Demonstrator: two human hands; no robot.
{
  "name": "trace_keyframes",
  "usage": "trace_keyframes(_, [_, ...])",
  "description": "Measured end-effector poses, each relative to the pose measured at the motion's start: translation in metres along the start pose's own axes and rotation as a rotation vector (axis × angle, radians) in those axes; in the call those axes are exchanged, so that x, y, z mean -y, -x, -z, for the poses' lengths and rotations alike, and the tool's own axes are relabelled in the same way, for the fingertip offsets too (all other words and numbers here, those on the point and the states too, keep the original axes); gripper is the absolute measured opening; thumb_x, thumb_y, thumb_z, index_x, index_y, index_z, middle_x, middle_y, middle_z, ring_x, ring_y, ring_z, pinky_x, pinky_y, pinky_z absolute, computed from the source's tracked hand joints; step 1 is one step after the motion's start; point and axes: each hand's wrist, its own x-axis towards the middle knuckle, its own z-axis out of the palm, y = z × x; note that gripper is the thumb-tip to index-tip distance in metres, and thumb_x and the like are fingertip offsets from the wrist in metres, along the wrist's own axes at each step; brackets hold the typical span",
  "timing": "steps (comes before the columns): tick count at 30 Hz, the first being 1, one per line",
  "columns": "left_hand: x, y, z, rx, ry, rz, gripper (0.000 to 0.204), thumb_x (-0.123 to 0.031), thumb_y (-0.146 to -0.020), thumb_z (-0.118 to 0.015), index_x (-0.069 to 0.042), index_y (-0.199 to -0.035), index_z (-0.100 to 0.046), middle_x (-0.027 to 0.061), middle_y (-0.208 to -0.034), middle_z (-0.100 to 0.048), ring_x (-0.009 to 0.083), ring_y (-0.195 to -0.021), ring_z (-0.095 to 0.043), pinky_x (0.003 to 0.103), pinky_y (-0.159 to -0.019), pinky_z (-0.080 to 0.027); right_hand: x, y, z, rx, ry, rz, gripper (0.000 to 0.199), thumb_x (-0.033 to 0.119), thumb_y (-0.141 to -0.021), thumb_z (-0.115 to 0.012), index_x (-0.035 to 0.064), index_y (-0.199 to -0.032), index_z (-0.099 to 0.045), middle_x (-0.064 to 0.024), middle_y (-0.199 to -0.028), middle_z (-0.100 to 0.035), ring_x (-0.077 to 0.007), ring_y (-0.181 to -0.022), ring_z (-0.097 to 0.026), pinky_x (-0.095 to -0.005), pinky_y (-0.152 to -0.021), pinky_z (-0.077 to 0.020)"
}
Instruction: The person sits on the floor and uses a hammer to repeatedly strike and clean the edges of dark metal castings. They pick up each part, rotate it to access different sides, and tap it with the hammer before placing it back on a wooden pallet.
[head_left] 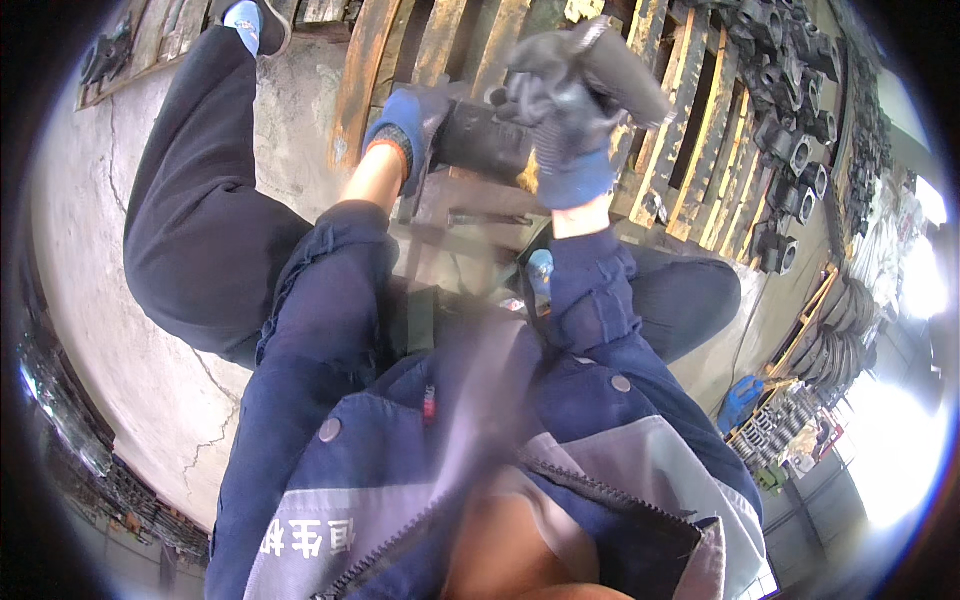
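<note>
My left hand (pixel 412 118), in a blue and dark grey work glove, is closed on the left end of a dark, blocky metal part (pixel 485 138). The part lies in front of me, between my hands. My right hand (pixel 565 115), gloved alike, is raised at the part's right end. Its fingers are wrapped round a dark object with a thick, rounded cylindrical body (pixel 628 75). Motion blurs that object, so its exact kind is unclear. Much of the part's left end is hidden by my left glove.
Wooden pallet slats (pixel 690 130) extend beyond my hands and to the right. Several dark metal castings (pixel 785 150) are piled at the far right, with curved dark parts (pixel 850 320) lower down. Cracked concrete floor (pixel 170 370) lies at left. My bent legs flank the work spot.
</note>
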Motion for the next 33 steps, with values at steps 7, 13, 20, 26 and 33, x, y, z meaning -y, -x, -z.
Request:
trace_keyframes(7, [-0.056,0.024,0.021,0.02,0.099,0.163,0.049,-0.04,-0.088,-0.07,-0.001,-0.117,-0.071,0.0124,-0.11,-0.073,0.0198,-0.092,-0.068,0.035,-0.083,-0.052,0.01,0.032,0.011,0.042,-0.258,-0.018,0.031,0.016,-0.086,-0.071,0.0039,-0.112,-0.061,-0.0031,-0.087,-0.063,-0.0185,-0.084,-0.066,-0.0314,-0.075,-0.0549])
trace_keyframes(13, [-0.079,0.051,0.023,-0.147,0.689,0.484,0.063,-0.033,-0.083,-0.078,0.009,-0.126,-0.061,0.0163,-0.115,-0.069,0.023,-0.099,-0.066,0.036,-0.089,-0.05,-0.031,0.118,0.055,0.481,0.321,-0.265,0.038,0.029,-0.087,-0.068,0.0003,-0.113,-0.069,-0.0118,-0.113,-0.072,-0.0236,-0.098,-0.069,-0.0314,-0.088,-0.0523])
trace_keyframes(20, [-0.097,0.087,0.021,-0.148,0.796,0.469,0.035,-0.022,-0.086,-0.074,-0.001,-0.111,-0.063,0.0078,-0.093,-0.069,0.0209,-0.075,-0.067,0.035,-0.069,-0.055,-0.161,0.148,0.017,0.769,1.201,-0.436,0.03,0.032,-0.089,-0.061,0.0087,-0.103,-0.074,-0.0186,-0.099,-0.072,-0.0338,-0.094,-0.07,-0.0421,-0.083,-0.0556])
trace_keyframes(26, [-0.099,0.102,0.022,-0.084,0.933,0.377,0.032,-0.021,-0.086,-0.076,-0.005,-0.11,-0.064,0.0065,-0.093,-0.069,0.0204,-0.076,-0.069,0.035,-0.068,-0.057,-0.082,0.126,0.036,0.676,1.18,-0.622,0.032,0.031,-0.092,-0.061,0.0018,-0.102,-0.071,-0.0209,-0.101,-0.071,-0.0318,-0.093,-0.07,-0.041,-0.079,-0.0555])
trace_keyframes(33, [-0.094,0.107,0.024,-0.027,0.951,0.451,0.038,-0.022,-0.086,-0.077,-0.002,-0.115,-0.062,0.01,-0.101,-0.069,0.0259,-0.08,-0.07,0.043,-0.073,-0.058,-0.034,0.106,0.005,-0.16,0.691,-0.589,0.04,0.031,-0.095,-0.066,0.0035,-0.124,-0.062,-0.0148,-0.109,-0.07,-0.0261,-0.096,-0.067,-0.0365,-0.082,-0.0548])
